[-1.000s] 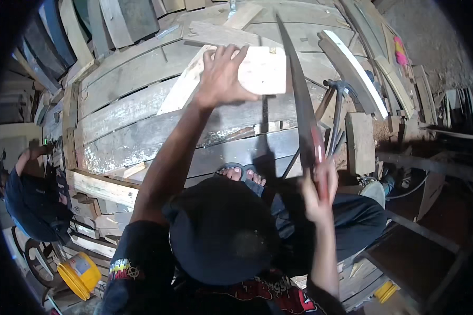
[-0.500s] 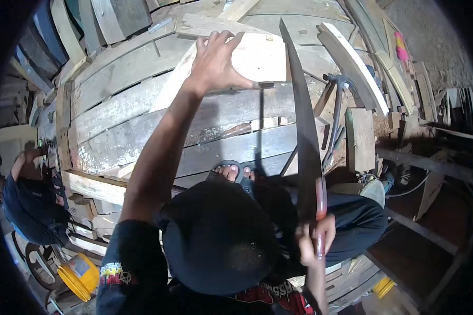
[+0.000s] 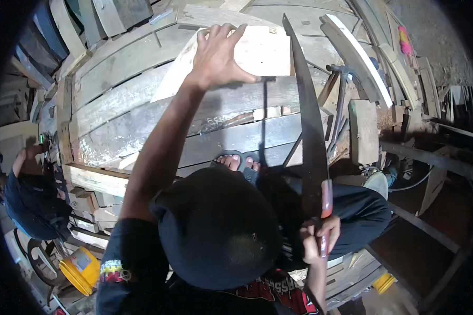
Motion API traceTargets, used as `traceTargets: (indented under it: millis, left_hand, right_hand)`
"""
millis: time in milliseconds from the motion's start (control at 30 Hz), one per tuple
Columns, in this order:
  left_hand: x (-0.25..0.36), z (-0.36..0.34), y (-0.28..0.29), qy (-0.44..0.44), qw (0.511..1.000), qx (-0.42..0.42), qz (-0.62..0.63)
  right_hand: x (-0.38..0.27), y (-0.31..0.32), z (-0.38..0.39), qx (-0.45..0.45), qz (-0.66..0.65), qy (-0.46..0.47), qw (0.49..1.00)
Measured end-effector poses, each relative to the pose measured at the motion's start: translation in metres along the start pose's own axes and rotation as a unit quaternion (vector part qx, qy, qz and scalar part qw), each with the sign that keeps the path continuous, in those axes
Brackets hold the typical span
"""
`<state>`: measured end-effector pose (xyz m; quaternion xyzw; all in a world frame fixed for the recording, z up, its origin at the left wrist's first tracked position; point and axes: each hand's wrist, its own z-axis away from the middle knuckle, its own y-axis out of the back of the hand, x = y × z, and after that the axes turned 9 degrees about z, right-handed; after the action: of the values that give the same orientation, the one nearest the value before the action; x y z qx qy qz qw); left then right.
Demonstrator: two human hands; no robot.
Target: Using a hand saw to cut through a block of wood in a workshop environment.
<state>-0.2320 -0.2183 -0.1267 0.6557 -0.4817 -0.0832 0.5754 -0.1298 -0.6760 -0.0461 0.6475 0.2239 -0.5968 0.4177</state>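
Note:
My left hand (image 3: 216, 59) presses on a pale wooden board (image 3: 265, 50). Its fingers spread to the far edge and its thumb lies along the near edge, so the hand spans and holds the board. In my right hand (image 3: 320, 237) is the reddish handle of a handsaw (image 3: 311, 115), fingers wrapped round it. The long dark blade points away from me, its far part beside the board's right end. Whether the teeth touch the wood I cannot tell.
A hammer (image 3: 342, 73) lies right of the blade among wood pieces, near a long white-edged plank (image 3: 355, 60). My sandalled feet (image 3: 236, 160) rest on the planks. At far left another person (image 3: 34, 194) works near a yellow bucket (image 3: 80, 270).
The board, saw and surroundings sit slightly shifted in the picture. The saw handle appears a little lower and farther right. Both hands keep their holds.

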Motion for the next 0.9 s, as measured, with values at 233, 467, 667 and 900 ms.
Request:
traceTargets:
  millis: [233,467,667,900]
  left_hand:
    - [0.034,0.002,-0.006,0.026,0.998,-0.046,-0.015]
    - [-0.009,0.013,0.017,0.032,0.998,-0.031,-0.032]
    - [0.012,0.017,0.010,0.009,0.999,-0.028,-0.016]
    - [0.030,0.009,-0.013,0.004,0.999,-0.032,-0.007]
  right_hand:
    - [0.012,-0.056,-0.264,-0.045,-0.048,0.032,0.997]
    - [0.004,-0.034,-0.068,-0.037,0.069,0.011,0.997]
    - [0.003,-0.008,-0.058,-0.045,0.015,0.054,0.997]
    - [0.063,-0.064,-0.219,0.080,-0.003,0.122,0.989]
